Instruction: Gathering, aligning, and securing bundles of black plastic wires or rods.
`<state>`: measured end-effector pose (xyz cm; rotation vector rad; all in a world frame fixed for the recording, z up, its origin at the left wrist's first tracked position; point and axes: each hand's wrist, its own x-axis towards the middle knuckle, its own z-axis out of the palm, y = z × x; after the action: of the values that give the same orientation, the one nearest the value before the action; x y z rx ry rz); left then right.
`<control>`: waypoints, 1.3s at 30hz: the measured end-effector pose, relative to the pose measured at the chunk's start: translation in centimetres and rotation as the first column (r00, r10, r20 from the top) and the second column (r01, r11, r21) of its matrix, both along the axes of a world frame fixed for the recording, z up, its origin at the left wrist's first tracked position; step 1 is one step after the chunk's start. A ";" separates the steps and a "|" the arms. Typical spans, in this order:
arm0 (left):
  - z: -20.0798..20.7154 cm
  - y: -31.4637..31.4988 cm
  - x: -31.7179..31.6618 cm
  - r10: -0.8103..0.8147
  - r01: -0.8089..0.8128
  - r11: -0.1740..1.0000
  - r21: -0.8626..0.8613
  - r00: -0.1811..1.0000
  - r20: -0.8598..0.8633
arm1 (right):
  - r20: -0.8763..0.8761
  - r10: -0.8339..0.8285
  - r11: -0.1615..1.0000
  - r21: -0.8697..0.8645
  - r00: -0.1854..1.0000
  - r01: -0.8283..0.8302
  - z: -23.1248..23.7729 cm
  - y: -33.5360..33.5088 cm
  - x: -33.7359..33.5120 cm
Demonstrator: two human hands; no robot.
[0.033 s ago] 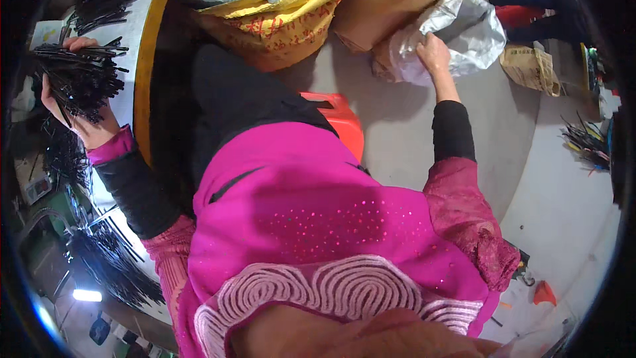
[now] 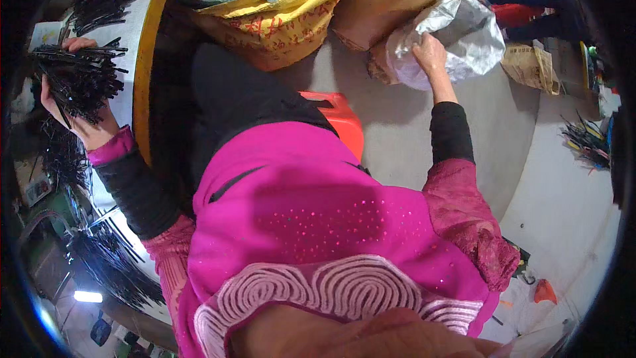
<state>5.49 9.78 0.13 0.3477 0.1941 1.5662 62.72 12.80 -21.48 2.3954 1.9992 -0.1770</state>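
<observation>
My left hand (image 2: 98, 131) is wrapped around a thick bundle of thin black wire-like pieces (image 2: 86, 83), over the white tabletop at the left. Its fingertips show on the bundle's far side, while much of the palm is behind the pieces. At the upper right, my right hand (image 2: 432, 53) is closed on the rim of a silvery-white plastic bag (image 2: 474, 36). The bag's mouth gapes, and its lower part touches a brown paper sack beside it. What the bag contains, if anything, cannot be made out.
A yellow printed sack (image 2: 278, 36) and a large brown paper sack (image 2: 381, 6) stand ahead. The red stool (image 2: 344, 122) is by my legs. More black bundles (image 2: 109, 262) lie along the table (image 2: 142, 59). Another person's dark-clad legs (image 2: 540, 10) show at the far right.
My right hand has shifted very slightly left, and the silvery bag's rim has changed shape a little. My left hand and the bundle look the same.
</observation>
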 end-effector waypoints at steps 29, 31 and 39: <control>-1.4 -3.7 7.8 0.105 -0.138 0.985 -0.108 0.957 -0.272 | -0.972 0.223 0.902 0.175 0.079 -0.394 18.7 2.1 -22.8; -0.1 -4.0 10.0 0.077 -0.150 0.958 -0.244 0.956 -0.284 | -0.970 0.191 0.841 0.240 -0.150 -0.484 19.9 3.9 -26.2; 0.1 -6.1 13.7 -0.250 0.077 0.841 -0.535 0.933 -0.259 | -0.914 -0.294 0.748 -0.037 -0.280 -0.663 19.6 5.1 -35.1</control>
<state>19.16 3.66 0.19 0.1804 0.8067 1.2159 27.63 17.90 -1.87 0.8800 1.7166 -3.0933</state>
